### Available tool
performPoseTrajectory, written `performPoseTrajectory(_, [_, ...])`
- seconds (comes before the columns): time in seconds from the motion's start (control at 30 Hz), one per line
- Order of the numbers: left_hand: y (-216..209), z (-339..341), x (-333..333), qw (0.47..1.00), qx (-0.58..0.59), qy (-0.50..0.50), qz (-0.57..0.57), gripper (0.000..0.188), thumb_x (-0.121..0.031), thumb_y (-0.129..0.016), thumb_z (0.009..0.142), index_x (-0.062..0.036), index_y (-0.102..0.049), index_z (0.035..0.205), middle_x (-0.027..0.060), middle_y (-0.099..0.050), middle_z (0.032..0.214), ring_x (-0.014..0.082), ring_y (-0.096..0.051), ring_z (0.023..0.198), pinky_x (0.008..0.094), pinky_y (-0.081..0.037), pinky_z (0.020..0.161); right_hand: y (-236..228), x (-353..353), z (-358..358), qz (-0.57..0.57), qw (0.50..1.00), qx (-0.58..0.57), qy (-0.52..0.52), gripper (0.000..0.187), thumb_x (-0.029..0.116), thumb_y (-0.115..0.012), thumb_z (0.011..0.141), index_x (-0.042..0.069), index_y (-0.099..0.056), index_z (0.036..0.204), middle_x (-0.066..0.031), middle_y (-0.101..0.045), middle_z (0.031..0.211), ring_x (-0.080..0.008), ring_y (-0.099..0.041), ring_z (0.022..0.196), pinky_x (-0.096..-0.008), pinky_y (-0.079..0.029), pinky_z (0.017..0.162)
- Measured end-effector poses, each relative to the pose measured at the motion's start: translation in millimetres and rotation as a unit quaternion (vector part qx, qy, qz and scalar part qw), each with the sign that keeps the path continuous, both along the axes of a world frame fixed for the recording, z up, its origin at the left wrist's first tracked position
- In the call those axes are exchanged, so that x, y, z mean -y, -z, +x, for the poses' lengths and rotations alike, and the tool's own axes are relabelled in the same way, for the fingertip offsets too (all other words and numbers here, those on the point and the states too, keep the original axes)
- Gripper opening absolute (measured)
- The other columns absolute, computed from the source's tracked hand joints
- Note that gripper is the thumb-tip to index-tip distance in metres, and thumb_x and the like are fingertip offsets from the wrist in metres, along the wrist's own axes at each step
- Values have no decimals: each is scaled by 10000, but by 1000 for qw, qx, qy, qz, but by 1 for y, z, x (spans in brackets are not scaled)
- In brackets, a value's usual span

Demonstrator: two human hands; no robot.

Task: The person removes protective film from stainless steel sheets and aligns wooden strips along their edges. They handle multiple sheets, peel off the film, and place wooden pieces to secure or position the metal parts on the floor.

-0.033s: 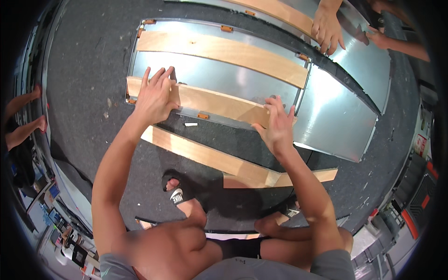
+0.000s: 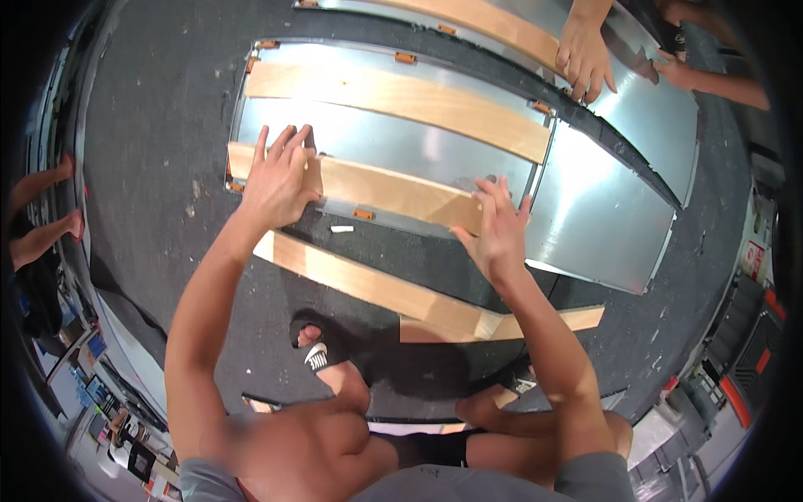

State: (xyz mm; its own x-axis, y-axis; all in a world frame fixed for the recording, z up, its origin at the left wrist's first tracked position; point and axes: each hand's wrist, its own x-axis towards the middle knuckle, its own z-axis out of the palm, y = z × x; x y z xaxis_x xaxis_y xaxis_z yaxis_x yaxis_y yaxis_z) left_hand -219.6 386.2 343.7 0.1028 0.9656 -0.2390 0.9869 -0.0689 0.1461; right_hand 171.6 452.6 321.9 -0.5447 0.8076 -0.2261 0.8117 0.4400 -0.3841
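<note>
A pale wooden board [image 2: 389, 191] stands partly on edge along the near side of a shiny metal panel [image 2: 360, 132]. My left hand [image 2: 278, 186] grips it near its left end, fingers over the far face and thumb on the near side. Close to the right end, my right hand [image 2: 499, 233] holds the same board between thumb and fingers. A second wooden board [image 2: 397, 102] lies flat along the panel's far side. Small orange-brown blocks, such as one near block [image 2: 363, 215], sit along the panel's edges.
Nearer to me, more wooden boards [image 2: 368, 280] lie on the dark floor, with a small white piece [image 2: 342, 228] beyond them. A bare metal sheet [image 2: 598, 209] adjoins on the right. At the far right, another person's hand [image 2: 585, 60] rests by another panel with a board [image 2: 485, 21].
</note>
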Motion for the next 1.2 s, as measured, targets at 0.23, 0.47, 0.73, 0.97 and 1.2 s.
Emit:
performPoseTrajectory(0.23, [7, -2, 18, 991, -15, 24, 131, 736, -329, -989, 675, -147, -616, 1283, 68, -554, 1489, 298, -451, 1516, 618, -216, 1338, 0, 10, 1, 187, 982, -29, -25, 668, 287, -1007, 630, 75, -697, 1183, -26, -579, 1405, -299, -503, 1460, -658, -216, 1268])
performPoseTrajectory(0.47, [21, -8, 32, 967, -53, 46, 245, 731, -356, -1025, 598, -159, -640, 1188, 24, -633, 1236, 256, -605, 1243, 591, -364, 1223, 20, 20, 7, 317, 946, -66, -27, 597, 316, -995, 655, 127, -724, 1153, 24, -661, 1212, -203, -597, 1332, -509, -274, 1201])
performPoseTrajectory(0.73, [-6, -10, 26, 956, -76, 76, 273, 614, -299, -977, 609, -142, -727, 1148, 21, -662, 1220, 256, -619, 1213, 587, -381, 1198, 22, 26, 5, 334, 939, -79, 9, 582, 338, -961, 697, 140, -727, 1191, 16, -646, 1309, -191, -570, 1364, -501, -266, 1206])
performPoseTrajectory(0.97, [-68, -5, 28, 963, -75, 92, 242, 664, -206, -917, 586, -121, -751, 1223, 57, -697, 1218, 264, -672, 1137, 569, -400, 1186, -7, 21, 0, 273, 960, -60, -8, 652, 283, -945, 675, 120, -670, 1243, -18, -618, 1309, -232, -557, 1370, -528, -317, 1161])
performPoseTrajectory(1.2, [-144, -11, 28, 962, -115, 110, 220, 608, -558, -836, 886, -257, -719, 1401, -12, -738, 1328, 207, -697, 1167, 520, -409, 1146, -97, -5, 7, 208, 971, -111, -43, 680, 244, -947, 645, 121, -640, 1238, -44, -606, 1258, -271, -580, 1278, -539, -335, 1143])
